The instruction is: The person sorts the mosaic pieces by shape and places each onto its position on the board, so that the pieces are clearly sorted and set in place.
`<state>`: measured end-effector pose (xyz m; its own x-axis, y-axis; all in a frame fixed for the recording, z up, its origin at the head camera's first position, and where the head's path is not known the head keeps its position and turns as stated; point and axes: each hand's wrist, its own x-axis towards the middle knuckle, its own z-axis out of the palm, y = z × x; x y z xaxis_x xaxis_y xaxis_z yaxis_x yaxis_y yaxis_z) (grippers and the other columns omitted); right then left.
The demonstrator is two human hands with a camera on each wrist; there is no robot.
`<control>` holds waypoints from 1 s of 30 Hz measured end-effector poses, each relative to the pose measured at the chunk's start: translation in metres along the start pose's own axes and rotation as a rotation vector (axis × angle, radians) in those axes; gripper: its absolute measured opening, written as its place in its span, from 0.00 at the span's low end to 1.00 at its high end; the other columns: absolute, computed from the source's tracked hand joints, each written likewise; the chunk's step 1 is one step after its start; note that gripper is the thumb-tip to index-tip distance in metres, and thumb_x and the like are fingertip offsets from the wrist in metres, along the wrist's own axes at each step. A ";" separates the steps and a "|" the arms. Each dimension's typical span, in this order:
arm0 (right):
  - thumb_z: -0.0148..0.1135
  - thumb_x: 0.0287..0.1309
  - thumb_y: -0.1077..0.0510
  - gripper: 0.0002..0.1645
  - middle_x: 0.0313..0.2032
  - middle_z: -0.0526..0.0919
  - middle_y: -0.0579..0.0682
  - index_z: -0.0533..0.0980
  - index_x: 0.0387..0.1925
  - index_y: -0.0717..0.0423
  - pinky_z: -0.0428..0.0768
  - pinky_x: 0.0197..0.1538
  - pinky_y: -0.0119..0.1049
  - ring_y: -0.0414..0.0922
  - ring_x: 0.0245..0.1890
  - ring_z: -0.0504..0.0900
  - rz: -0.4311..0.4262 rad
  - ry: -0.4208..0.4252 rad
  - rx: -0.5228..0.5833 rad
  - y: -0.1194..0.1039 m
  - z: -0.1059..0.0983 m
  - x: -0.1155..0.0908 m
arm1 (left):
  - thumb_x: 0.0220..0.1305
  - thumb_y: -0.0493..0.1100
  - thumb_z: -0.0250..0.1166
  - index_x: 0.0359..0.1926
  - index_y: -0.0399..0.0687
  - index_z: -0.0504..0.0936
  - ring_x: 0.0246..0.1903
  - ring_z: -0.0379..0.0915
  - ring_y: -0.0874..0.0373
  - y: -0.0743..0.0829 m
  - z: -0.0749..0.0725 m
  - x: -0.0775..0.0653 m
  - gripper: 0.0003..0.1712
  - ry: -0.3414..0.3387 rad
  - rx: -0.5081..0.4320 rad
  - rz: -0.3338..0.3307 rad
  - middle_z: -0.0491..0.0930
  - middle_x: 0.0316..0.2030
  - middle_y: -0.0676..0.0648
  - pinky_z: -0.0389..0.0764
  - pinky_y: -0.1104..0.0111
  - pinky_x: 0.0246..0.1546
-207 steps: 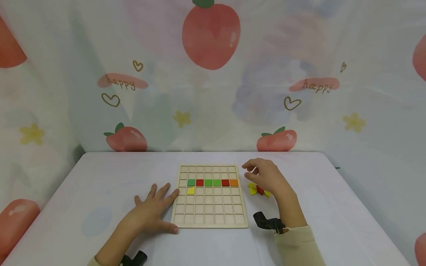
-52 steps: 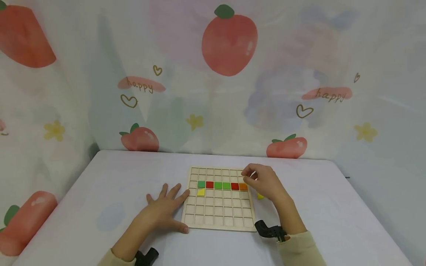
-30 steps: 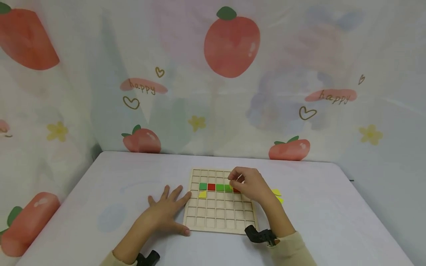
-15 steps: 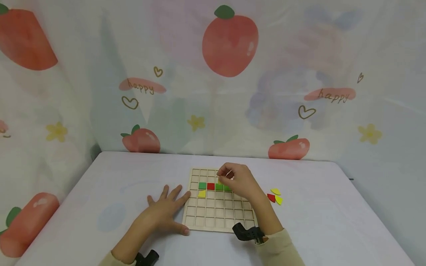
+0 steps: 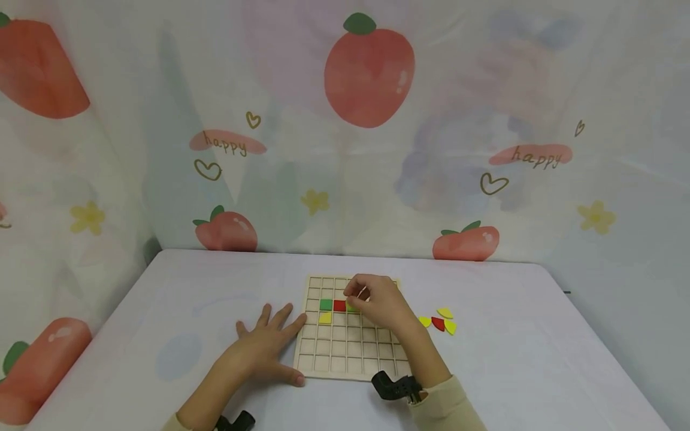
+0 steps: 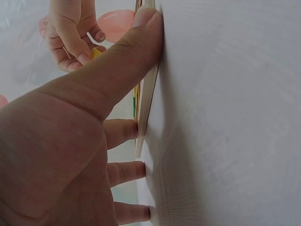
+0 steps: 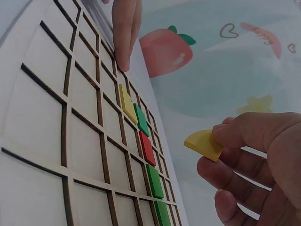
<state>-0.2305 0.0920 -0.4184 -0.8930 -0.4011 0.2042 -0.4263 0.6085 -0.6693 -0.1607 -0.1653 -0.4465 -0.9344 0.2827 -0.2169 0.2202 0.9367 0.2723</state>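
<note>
In the head view a wooden grid board [image 5: 323,347] lies on the white table. My left hand [image 5: 264,353] is spread flat at its left side, thumb and index finger at the edge. Over the upper part of the board, my right hand [image 5: 380,302] pinches a yellow quarter-round tile [image 7: 204,142] between thumb and fingers, held above the grid in the right wrist view. One row holds a green tile [image 5: 326,304], a red tile [image 5: 339,305] and further green ones, partly hidden by the right hand. Below the first green tile sits a yellow tile [image 5: 325,318].
Right of the board lie loose pieces: a red tile [image 5: 438,324] with yellow tiles [image 5: 444,313] around it. A patterned cloth [image 5: 291,149] hangs behind the table's far edge. Black wrist devices [image 5: 396,386] show on both arms.
From beside the loose pieces, my right hand has moved left across the board with the yellow tile, uncovering those pieces. My left hand keeps its place at the board's edge.
</note>
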 end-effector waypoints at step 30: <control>0.70 0.58 0.59 0.03 0.31 0.82 0.36 0.83 0.33 0.47 0.78 0.40 0.35 0.37 0.32 0.79 0.016 -0.050 -0.063 0.005 0.017 0.000 | 0.32 0.80 0.73 0.76 0.65 0.60 0.74 0.39 0.26 0.000 0.001 -0.002 0.68 0.018 0.003 0.022 0.52 0.78 0.43 0.44 0.16 0.52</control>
<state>-0.2300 0.0832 -0.4343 -0.8922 -0.4234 0.1570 -0.4216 0.6565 -0.6255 -0.1584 -0.1655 -0.4466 -0.9343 0.2993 -0.1936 0.2416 0.9310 0.2736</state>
